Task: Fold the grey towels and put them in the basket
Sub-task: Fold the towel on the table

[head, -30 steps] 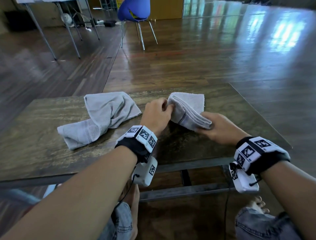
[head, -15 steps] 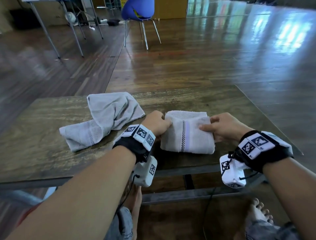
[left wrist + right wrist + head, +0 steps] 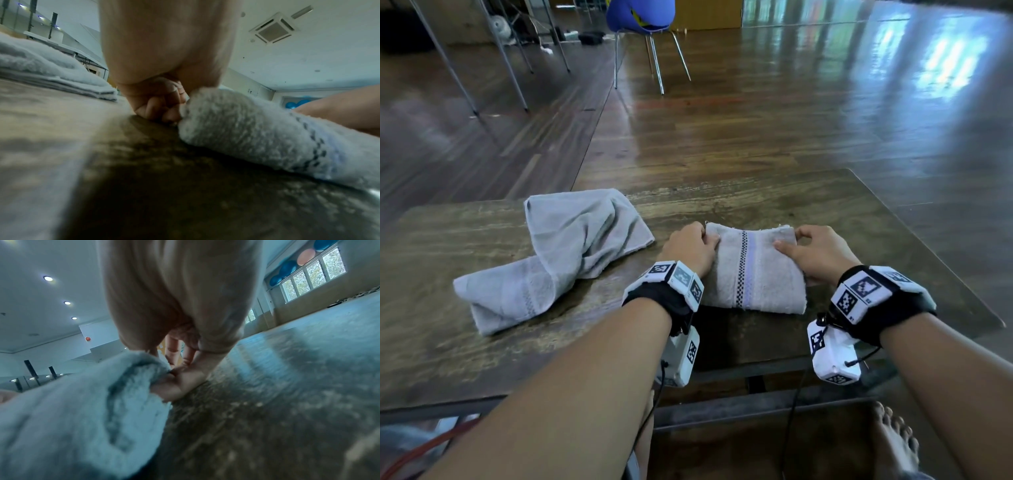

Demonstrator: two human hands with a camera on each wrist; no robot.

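A folded grey towel (image 3: 755,274) with a checked stripe lies flat on the wooden table (image 3: 825,205) near its front edge. My left hand (image 3: 693,245) grips its far left corner, fingers curled against the cloth (image 3: 246,129). My right hand (image 3: 811,250) holds the far right corner, thumb on top and fingers tucked under the edge (image 3: 92,402). A second grey towel (image 3: 565,250) lies crumpled and unfolded on the table to the left, also seen in the left wrist view (image 3: 41,71). No basket is in view.
A blue chair (image 3: 643,20) stands on the wooden floor beyond the table, with metal table legs (image 3: 448,61) at far left. My bare foot (image 3: 897,442) shows under the table's front edge.
The folded towel, held raised and tilted a second ago, has been laid flat on the table. Both hands have slid to its far corners.
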